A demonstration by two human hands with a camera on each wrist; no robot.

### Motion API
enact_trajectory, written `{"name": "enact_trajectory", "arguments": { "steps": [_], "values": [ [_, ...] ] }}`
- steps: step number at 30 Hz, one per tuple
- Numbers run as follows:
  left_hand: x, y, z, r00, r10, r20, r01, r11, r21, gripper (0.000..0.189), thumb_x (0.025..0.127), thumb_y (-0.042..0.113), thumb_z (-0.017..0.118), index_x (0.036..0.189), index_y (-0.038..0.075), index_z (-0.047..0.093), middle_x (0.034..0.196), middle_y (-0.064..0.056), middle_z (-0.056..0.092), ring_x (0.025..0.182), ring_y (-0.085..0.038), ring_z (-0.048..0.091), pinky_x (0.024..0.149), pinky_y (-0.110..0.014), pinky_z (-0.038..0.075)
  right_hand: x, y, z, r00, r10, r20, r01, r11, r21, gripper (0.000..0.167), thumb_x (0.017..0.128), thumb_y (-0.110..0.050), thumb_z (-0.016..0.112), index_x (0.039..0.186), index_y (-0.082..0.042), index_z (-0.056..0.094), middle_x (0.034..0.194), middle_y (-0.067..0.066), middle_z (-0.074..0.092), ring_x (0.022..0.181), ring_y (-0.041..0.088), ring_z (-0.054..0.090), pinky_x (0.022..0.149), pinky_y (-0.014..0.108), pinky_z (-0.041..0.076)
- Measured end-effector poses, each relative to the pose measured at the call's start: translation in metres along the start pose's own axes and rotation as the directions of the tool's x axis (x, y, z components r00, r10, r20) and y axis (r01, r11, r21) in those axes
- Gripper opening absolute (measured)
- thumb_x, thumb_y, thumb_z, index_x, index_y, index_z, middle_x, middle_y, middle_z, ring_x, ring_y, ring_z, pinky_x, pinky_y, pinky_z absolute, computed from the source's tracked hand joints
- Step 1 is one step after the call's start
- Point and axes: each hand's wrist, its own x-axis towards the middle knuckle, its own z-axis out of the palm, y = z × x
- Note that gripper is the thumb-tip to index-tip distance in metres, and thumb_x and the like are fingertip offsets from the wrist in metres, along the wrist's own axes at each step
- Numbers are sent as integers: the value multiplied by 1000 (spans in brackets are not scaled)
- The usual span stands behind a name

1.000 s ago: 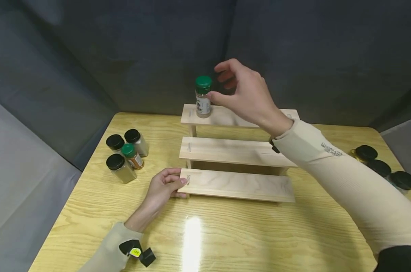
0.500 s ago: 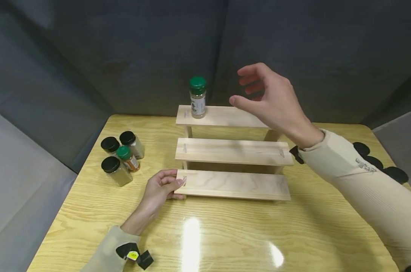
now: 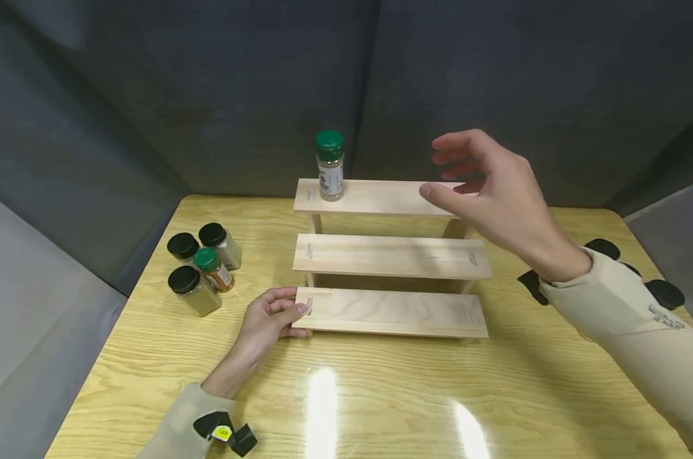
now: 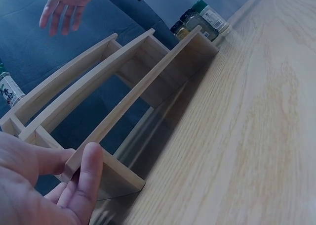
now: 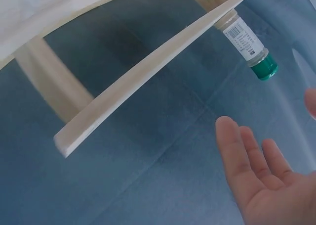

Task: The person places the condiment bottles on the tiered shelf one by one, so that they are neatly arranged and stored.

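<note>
While the left hand [image 3: 268, 319] pinches the lowest shelf [image 3: 389, 311] of the wooden rack [image 3: 375, 252], the right hand [image 3: 498, 194] (loosely spread, holding nothing) hovers near the top shelf [image 3: 383, 196], whose left end bears a green-capped jar [image 3: 331, 169]

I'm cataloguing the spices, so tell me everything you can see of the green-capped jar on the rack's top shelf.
The jar is round, with a green cap and a clear body, glass or plastic I can't tell. A white label carries dark print and a barcode; something pale tan shows below it. Capped, it stands upright near the left end of the top shelf, which alone touches it.
</note>
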Motion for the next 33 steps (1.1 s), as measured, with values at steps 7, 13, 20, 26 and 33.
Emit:
{"name": "enact_trajectory", "arguments": {
  "steps": [7, 13, 20, 26, 33],
  "values": [
    [-2, 1, 0, 1000, -3, 3, 3, 1000, 15, 44, 105, -10, 65, 145, -14, 49, 96, -7, 67, 89, -16, 71, 74, -30, 70, -22, 9, -13, 999, 0, -42, 0, 1000, -8, 51, 97, -23, 86, 144, -17, 67, 136, 1, 69, 109, 10, 65, 87, 16, 55],
    [-3, 1, -1, 1000, -3, 5, 3, 1000, 17, 44, 105, -10, 65, 146, -14, 48, 95, -6, 67, 90, -16, 72, 74, -30, 70, -42, 22, -21, 999, 28, -41, -30, 999, -42, 54, 96, -19, 88, 145, -18, 66, 135, 2, 68, 110, 9, 64, 89, 10, 53],
    [-2, 2, 0, 1000, -3, 10, 3, 1000, 10, 43, 106, -10, 64, 145, -14, 48, 94, -4, 67, 92, -15, 73, 74, -30, 70, -66, 40, -35, 996, 65, -61, -69, 995, -70, 57, 94, -13, 89, 146, -17, 66, 139, 2, 66, 113, 6, 62, 88, 6, 51],
    [-2, 3, 1, 1000, -8, 4, 8, 1000, 3, 44, 106, -10, 64, 146, -14, 47, 93, -4, 67, 94, -15, 74, 75, -32, 70, -84, 53, -46, 989, 88, -119, -101, 989, -109, 55, 94, -9, 88, 145, -14, 67, 138, 7, 66, 108, -2, 62, 86, 3, 49],
    [-4, 3, 0, 1000, -9, 8, 9, 1000, 8, 46, 105, -10, 64, 147, -14, 46, 93, -5, 67, 95, -16, 74, 76, -33, 70, -108, 65, -59, 975, 107, -197, -140, 977, -160, 56, 95, -10, 88, 146, -15, 67, 132, -13, 64, 106, -8, 60, 84, 0, 47]
  ]
}}
